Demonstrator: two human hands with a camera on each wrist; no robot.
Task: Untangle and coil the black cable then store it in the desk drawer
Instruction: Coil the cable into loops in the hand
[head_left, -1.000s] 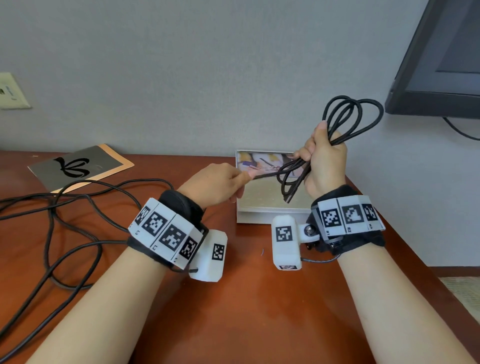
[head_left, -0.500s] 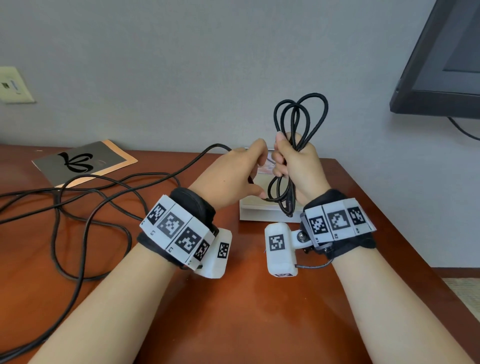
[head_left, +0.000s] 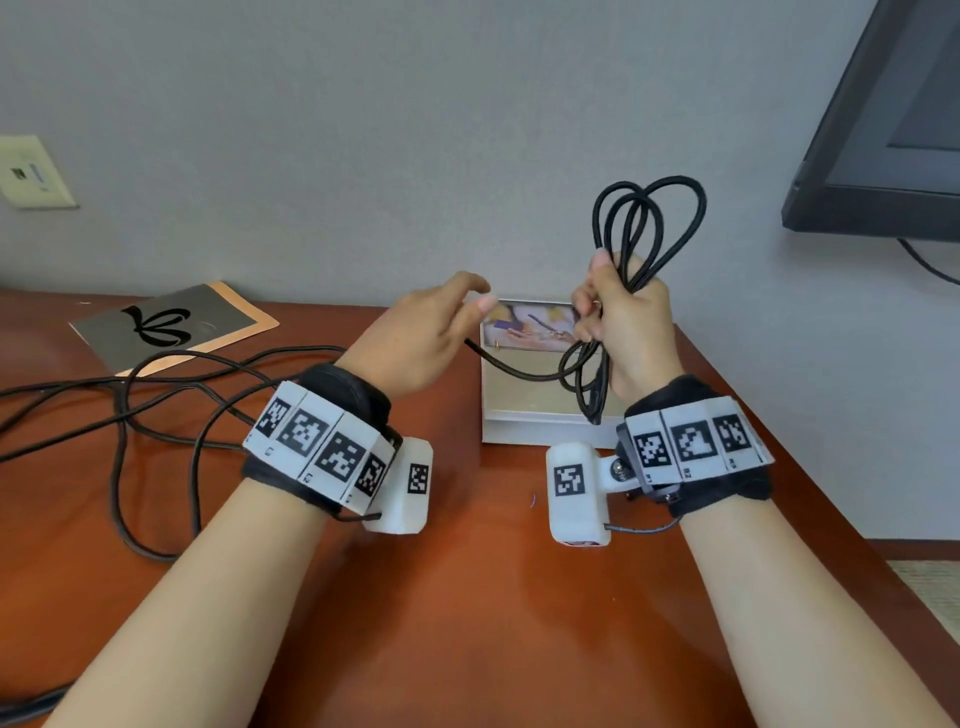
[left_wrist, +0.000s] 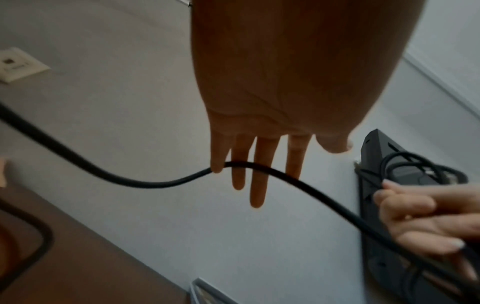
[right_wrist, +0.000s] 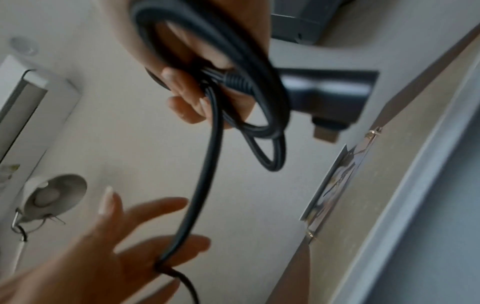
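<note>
The right hand (head_left: 623, 322) grips a bundle of finished loops of the black cable (head_left: 644, 223), fingers curled tight round the middle so that several loops stand up above the fist and shorter ones hang below it over the white box (head_left: 540, 415); the right wrist view shows the ribbed end of a plug pinned in that same fist. The left hand (head_left: 421, 338), which half a second ago was closed up against the right, has now drawn away to the left and spread wide, fingers straight and relaxed; the cable is not pinched but only runs across and between the fingers (left_wrist: 239, 174), sagging in a slack curve back to the right fist. From there the loose length trails over the brown desk (head_left: 467, 623) to the left, where it lies in crossing bends near the grey folder (head_left: 171, 322); that part looks untangled enough to draw in, though I cannot tell whether any knot remains. I judge that one loop has just been handed over and the left hand is sliding out along the cable to measure the next; the coiling is under way but well short of done, and no drawer shows in any view. A dark screen (head_left: 893, 119) hangs at the upper right.
</note>
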